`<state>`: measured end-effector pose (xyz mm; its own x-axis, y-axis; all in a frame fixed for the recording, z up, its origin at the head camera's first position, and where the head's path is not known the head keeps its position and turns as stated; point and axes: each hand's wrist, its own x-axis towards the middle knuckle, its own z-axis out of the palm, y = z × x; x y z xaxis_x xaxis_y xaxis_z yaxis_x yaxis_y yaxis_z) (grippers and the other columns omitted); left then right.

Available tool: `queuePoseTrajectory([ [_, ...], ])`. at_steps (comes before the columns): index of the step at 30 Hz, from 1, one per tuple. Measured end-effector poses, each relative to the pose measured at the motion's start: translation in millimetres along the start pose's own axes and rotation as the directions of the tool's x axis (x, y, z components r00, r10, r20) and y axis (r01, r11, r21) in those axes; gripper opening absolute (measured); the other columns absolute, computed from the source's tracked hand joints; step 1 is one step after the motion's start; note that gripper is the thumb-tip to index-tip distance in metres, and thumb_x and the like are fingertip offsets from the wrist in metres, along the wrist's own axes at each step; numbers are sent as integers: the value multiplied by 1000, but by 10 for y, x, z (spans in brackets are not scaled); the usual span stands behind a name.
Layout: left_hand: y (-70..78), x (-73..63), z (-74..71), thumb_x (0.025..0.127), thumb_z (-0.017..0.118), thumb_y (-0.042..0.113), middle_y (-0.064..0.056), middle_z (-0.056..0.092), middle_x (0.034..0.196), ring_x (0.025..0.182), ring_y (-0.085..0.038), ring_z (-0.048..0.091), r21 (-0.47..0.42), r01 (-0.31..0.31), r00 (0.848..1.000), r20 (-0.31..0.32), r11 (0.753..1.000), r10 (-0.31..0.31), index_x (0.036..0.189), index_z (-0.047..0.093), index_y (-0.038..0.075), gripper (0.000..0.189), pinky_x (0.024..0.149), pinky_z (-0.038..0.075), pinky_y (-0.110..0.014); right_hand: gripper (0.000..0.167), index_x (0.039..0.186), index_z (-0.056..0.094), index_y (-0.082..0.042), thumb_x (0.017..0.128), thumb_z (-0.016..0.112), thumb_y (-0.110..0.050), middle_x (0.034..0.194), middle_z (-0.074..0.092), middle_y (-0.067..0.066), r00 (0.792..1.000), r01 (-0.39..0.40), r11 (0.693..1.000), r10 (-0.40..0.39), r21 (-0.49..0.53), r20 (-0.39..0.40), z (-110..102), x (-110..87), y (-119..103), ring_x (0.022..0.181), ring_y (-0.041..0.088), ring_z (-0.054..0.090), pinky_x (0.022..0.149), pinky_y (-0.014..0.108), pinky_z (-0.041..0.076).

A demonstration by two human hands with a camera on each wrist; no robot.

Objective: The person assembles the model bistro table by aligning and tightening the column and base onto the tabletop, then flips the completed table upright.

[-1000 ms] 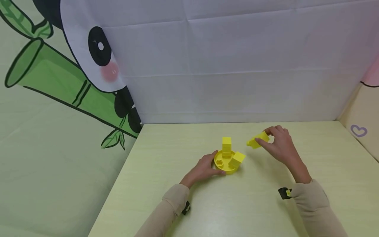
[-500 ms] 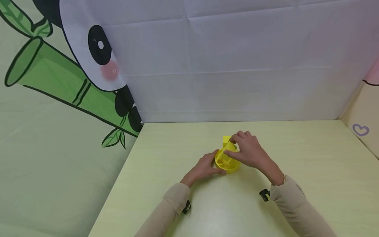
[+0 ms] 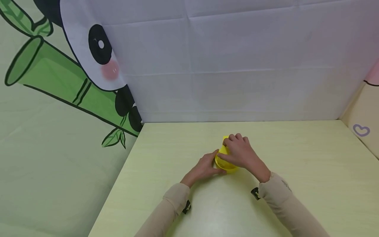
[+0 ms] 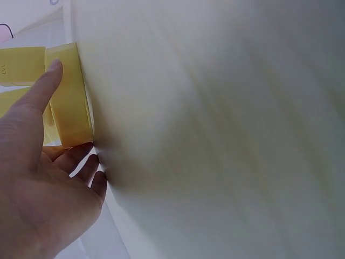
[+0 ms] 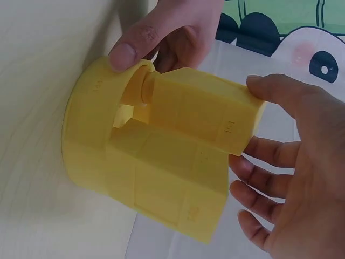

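A round yellow base [image 5: 89,129], shaped like a shallow cup, stands on the table. My left hand [image 3: 204,167] grips its side, the thumb on one side and the fingers across from it. My right hand [image 3: 241,153] pinches the top end of a yellow block [image 5: 197,108] between thumb and fingers. The block's lower end sits at the inside of the base, close to the left thumb. Beside it a second yellow block [image 5: 172,178] rises from the base, leaning outward. In the head view, my right hand hides most of the blocks.
The pale wooden table [image 3: 314,158] extends around the hands. A white cloth [image 3: 237,65] hangs along the table's back edge, and a green printed cloth [image 3: 53,164] with a panda and bamboo covers the left side.
My right hand has carried its yellow block leftward from beside the base and down into it. The left hand keeps its grip on the base in the same spot.
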<state>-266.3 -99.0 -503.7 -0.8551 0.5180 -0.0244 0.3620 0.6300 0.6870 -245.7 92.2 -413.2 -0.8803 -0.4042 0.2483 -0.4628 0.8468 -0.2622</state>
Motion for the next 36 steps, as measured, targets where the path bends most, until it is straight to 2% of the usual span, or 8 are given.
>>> queuePoseTrajectory([
  [5, 8, 7, 3, 88, 85, 38, 9, 61, 125, 113, -12, 55, -25, -17, 1000, -6, 1000, 17, 142, 55, 19, 65, 105, 46, -36, 42, 101, 68, -3, 92, 74, -44, 95, 59, 10, 1000, -21, 999, 21, -49, -9, 62, 73, -81, 97, 34, 49, 86, 54, 41],
  [11, 9, 3, 3, 87, 86, 34, 10, 62, 111, 101, -12, 55, -59, -18, 1000, -12, 998, 18, 129, 60, 16, 53, 96, 48, -32, 45, 102, 65, -2, 95, 70, -47, 92, 58, 11, 998, -70, 994, 70, -85, -5, 149, 126, -141, 94, 34, 49, 86, 54, 41],
  [15, -4, 8, 6, 87, 86, 34, 10, 62, 111, 101, -12, 55, -51, -18, 1000, -14, 999, 18, 129, 60, 16, 52, 95, 48, -31, 50, 116, 65, -2, 96, 67, -48, 99, 61, 13, 998, -62, 995, 63, -72, 11, 138, 121, -146, 98, 36, 50, 88, 55, 39],
  [20, -29, 30, 9, 88, 85, 35, 12, 64, 114, 104, -10, 57, -48, -58, 998, -12, 997, 57, 128, 62, 18, 49, 98, 48, -31, 50, 135, 62, -3, 96, 63, -34, 111, 62, 14, 997, -4, 1000, 5, -10, 73, 41, 71, -109, 105, 37, 48, 92, 61, 35],
  [24, -41, 46, 12, 88, 85, 35, 11, 64, 119, 108, -9, 57, -36, -78, 997, -13, 996, 78, 134, 59, 19, 55, 101, 47, -31, 42, 128, 65, -2, 94, 65, -28, 106, 62, 11, 995, 17, 1000, -17, -4, 98, -3, 47, -62, 102, 35, 47, 93, 61, 34],
  [29, -39, 47, 16, 88, 85, 37, 11, 63, 124, 112, -9, 57, -26, -62, 998, -14, 998, 61, 138, 58, 19, 60, 105, 46, -32, 48, 115, 68, 0, 95, 74, -44, 96, 64, 9, 998, 19, 999, -17, -33, 60, 20, 44, -41, 96, 34, 51, 89, 57, 37],
  [32, -41, 49, 24, 87, 85, 38, 11, 64, 124, 112, -9, 57, -18, -58, 998, -17, 998, 58, 136, 61, 19, 58, 106, 46, -34, 58, 119, 68, -1, 93, 74, -52, 102, 67, 12, 999, 13, 999, -11, -52, 45, 30, 40, -41, 100, 36, 53, 89, 58, 38],
  [36, -48, 57, 32, 87, 85, 37, 11, 64, 124, 113, -9, 57, -15, -68, 998, -18, 998, 67, 136, 60, 19, 58, 107, 45, -34, 54, 128, 65, -2, 94, 71, -44, 113, 64, 16, 999, 27, 999, -25, -44, 43, 10, 17, -30, 105, 37, 51, 90, 59, 39],
])
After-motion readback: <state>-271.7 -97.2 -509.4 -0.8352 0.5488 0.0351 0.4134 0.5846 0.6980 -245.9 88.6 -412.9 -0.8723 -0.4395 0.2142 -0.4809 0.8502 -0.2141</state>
